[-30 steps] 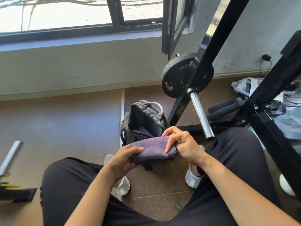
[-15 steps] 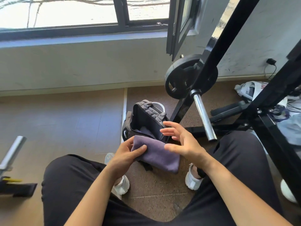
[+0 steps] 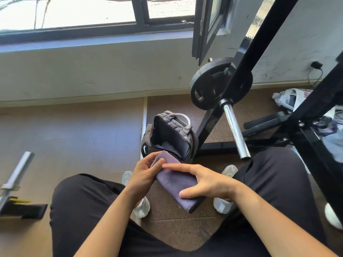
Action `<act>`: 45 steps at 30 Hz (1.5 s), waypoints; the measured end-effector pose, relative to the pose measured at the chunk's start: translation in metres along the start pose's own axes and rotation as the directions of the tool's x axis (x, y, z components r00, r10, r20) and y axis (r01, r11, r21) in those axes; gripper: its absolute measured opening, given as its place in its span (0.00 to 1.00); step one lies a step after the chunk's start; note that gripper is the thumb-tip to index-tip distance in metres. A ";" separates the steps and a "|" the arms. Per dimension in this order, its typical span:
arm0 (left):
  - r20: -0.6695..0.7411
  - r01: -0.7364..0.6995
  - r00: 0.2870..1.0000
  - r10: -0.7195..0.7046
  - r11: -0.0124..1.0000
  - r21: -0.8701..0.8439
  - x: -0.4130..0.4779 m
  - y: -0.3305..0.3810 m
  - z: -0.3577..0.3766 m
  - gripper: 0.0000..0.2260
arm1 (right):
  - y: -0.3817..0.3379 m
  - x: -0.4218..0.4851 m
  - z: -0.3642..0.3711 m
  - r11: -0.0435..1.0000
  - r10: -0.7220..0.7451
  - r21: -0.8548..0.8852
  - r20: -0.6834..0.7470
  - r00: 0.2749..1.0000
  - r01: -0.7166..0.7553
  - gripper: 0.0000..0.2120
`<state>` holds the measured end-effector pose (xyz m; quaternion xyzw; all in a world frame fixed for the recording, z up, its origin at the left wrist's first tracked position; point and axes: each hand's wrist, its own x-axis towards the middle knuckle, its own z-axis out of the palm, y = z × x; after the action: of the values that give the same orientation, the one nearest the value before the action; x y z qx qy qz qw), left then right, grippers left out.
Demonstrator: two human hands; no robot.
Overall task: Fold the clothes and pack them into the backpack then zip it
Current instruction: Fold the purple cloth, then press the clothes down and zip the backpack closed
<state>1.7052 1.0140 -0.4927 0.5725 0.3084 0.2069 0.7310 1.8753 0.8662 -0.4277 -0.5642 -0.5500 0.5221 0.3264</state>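
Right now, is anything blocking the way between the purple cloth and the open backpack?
Nothing visible. The purple cloth, held by the left hand, has its far end at the open mouth of the backpack.

The scene was lit brightly by daylight from the window [image 3: 74, 12], whose panes were blown out to white. Glare was seen on the black frame [image 3: 259, 34] and on the chrome bar [image 3: 234, 128]. The fingertips of the right hand [image 3: 209, 184] were smeared by motion blur. Straight lines were bowed toward the edges.
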 end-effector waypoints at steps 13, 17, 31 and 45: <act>-0.076 0.085 0.996 -0.041 0.640 0.763 0.063 -0.028 -0.024 0.11 | 0.065 0.012 -0.019 0.919 0.259 -0.260 -0.169 0.951 -0.297 0.24; 0.189 -0.197 0.980 0.056 0.280 0.939 0.106 -0.024 -0.039 0.16 | 0.081 0.024 -0.026 0.906 0.294 -0.219 -0.287 0.912 -0.361 0.24; 0.203 -0.169 0.947 -0.250 0.151 0.974 0.191 -0.055 -0.076 0.17 | 0.117 0.127 -0.046 0.830 0.335 -0.270 -0.460 0.823 -0.489 0.22; 0.042 -0.073 0.958 -0.284 -0.100 0.992 0.192 -0.044 -0.091 0.17 | 0.209 0.282 -0.071 0.648 0.357 -0.570 -0.360 0.862 -0.506 0.24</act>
<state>1.7792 1.1932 -0.5905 0.9171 0.3133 -0.2184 0.1140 1.9583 1.1139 -0.6727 -0.8090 -0.5055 0.2980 0.0341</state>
